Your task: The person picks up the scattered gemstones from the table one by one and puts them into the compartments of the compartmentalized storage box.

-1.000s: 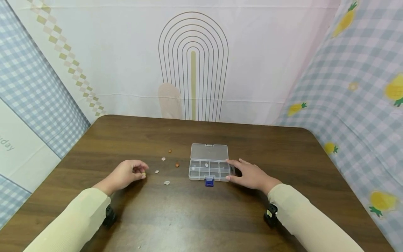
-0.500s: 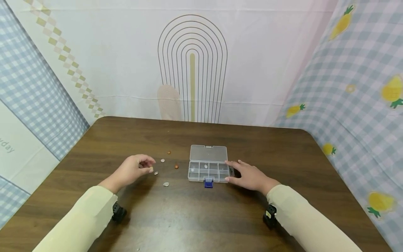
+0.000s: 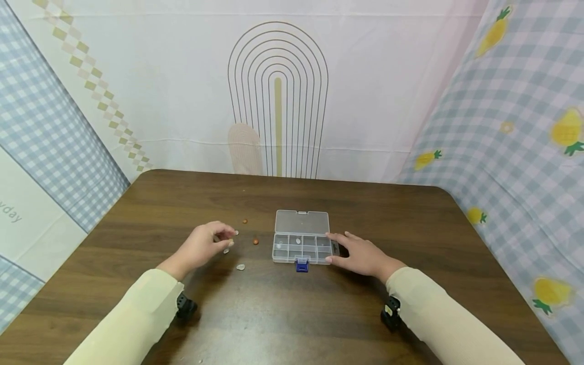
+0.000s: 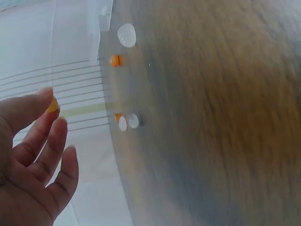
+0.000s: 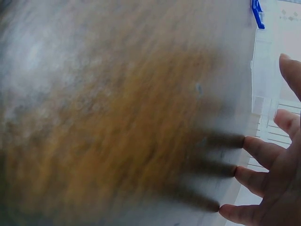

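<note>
My left hand (image 3: 201, 247) pinches a small yellow bead-like stone (image 4: 52, 105) between thumb and index finger, above the table; the other fingers are loosely bent. Below and around it lie small white stones (image 3: 240, 267) and orange ones (image 3: 256, 242). A clear plastic compartment box (image 3: 302, 223) lies with its lid flipped back and its blue latch (image 3: 302, 265) toward me. A white stone (image 3: 298, 241) sits in one back-row compartment. At the box's right end, my right hand (image 3: 362, 255) has thumb and index fingertips at the edge, its other fingertips resting on the table in the right wrist view.
The brown wooden table (image 3: 274, 319) has rounded far corners. A white patterned cloth (image 3: 182, 91) hangs behind it, and checked cloth (image 3: 515, 203) with pineapples hangs on the right. A tiny pale bit (image 3: 200, 361) lies near the front.
My left hand has moved right and slightly away from me with the yellow stone, now over the white stones. The right hand and the box stay in place.
</note>
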A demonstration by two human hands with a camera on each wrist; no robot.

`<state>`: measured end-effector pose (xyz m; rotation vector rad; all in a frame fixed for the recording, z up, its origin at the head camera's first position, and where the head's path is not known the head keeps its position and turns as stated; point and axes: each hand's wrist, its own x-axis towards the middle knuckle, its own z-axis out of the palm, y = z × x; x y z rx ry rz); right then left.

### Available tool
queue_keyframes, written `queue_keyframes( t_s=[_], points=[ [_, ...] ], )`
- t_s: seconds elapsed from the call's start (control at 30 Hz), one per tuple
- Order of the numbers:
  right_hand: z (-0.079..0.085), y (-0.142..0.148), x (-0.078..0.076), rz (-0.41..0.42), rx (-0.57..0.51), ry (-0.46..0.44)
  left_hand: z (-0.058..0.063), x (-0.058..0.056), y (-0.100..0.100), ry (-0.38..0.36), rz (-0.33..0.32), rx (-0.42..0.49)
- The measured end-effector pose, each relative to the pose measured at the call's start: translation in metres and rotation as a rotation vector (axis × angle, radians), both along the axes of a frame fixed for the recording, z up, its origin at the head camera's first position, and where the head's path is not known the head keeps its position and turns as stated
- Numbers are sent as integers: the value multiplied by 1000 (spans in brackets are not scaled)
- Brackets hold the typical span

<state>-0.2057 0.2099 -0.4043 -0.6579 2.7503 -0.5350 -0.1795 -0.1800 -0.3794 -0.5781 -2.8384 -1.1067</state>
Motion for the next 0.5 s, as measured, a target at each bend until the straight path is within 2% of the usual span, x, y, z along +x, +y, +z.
queue_keyframes(
  t_s=[0.5],
  points=[
    [-1, 0, -1, 0, 3, 7, -6, -5, 26, 230, 100, -2]
  ],
)
